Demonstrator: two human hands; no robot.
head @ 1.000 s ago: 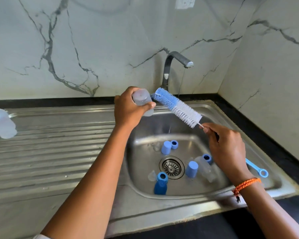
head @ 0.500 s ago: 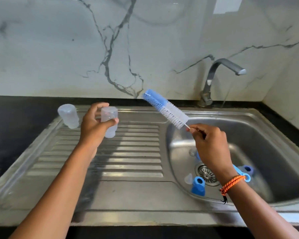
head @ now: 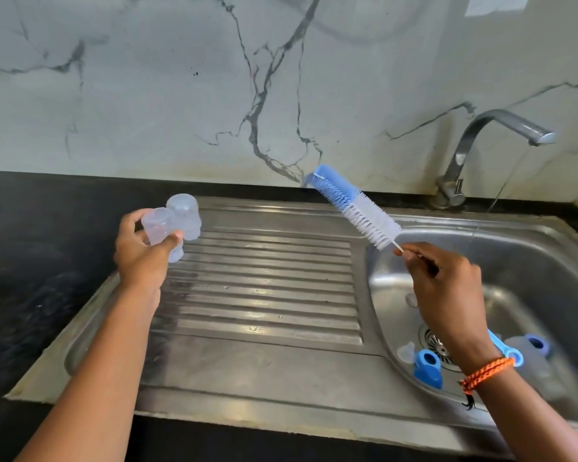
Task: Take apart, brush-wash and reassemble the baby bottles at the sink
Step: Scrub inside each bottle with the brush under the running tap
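— Left hand (head: pixel 141 258) curled round a clear bottle (head: pixel 162 232), held above the draining board (head: pixel 264 288), just beside another clear bottle (head: pixel 186 216) standing there.

— Could knock that one over on set-down; wet, ribbed steel, easy to tip.

— Right hand (head: pixel 444 288) pinching the bottle brush (head: pixel 354 206) by its thin wire.

— Might drip or flick. Blue parts (head: pixel 427 368) left in the sink basin (head: pixel 548 261), unwashed probably.

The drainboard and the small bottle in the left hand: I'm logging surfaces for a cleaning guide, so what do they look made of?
Drainboard: apparently stainless steel, brushed and ribbed, with dull grey reflections. Small bottle gripped in the left hand: probably translucent, frosted plastic, since the fingers show faintly through it.
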